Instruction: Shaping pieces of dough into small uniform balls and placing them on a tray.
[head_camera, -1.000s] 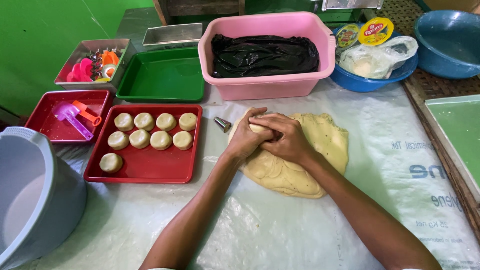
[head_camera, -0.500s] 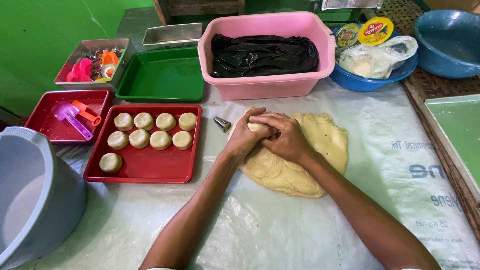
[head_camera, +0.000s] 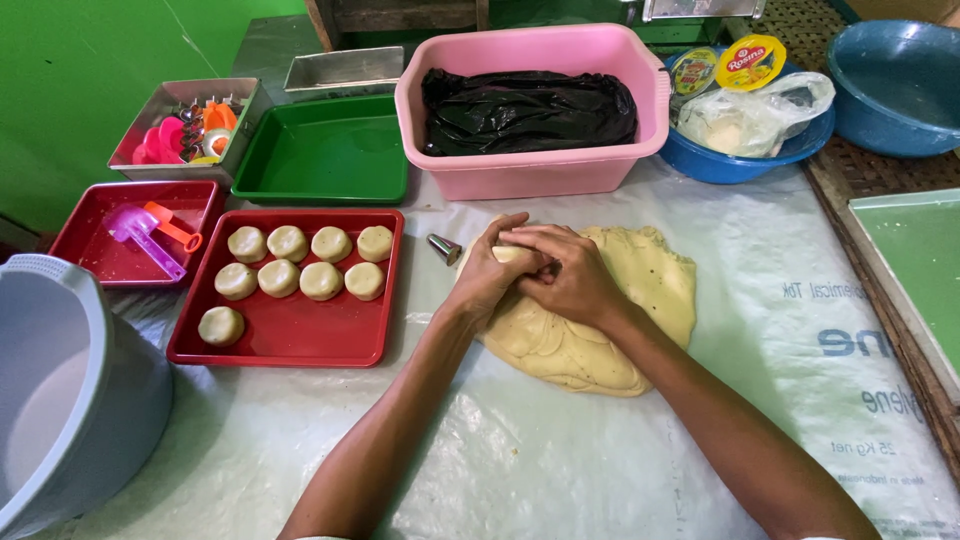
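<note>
My left hand (head_camera: 480, 275) and my right hand (head_camera: 565, 275) are pressed together over the near-left edge of a flat slab of pale dough (head_camera: 620, 310) on a plastic sheet. Between the fingers shows a small lump of dough (head_camera: 508, 255), gripped by both hands. A red tray (head_camera: 290, 335) to the left holds several round dough pieces (head_camera: 300, 262) in rows. A small metal piping tip (head_camera: 443, 248) lies just left of my left hand.
A pink tub (head_camera: 530, 170) with a black bag stands behind the dough. A green tray (head_camera: 325, 155), a second red tray (head_camera: 95, 255) with plastic tools, a metal box of cutters (head_camera: 185, 125), a blue basin (head_camera: 735, 165) and a grey bucket (head_camera: 60, 400) surround the work area.
</note>
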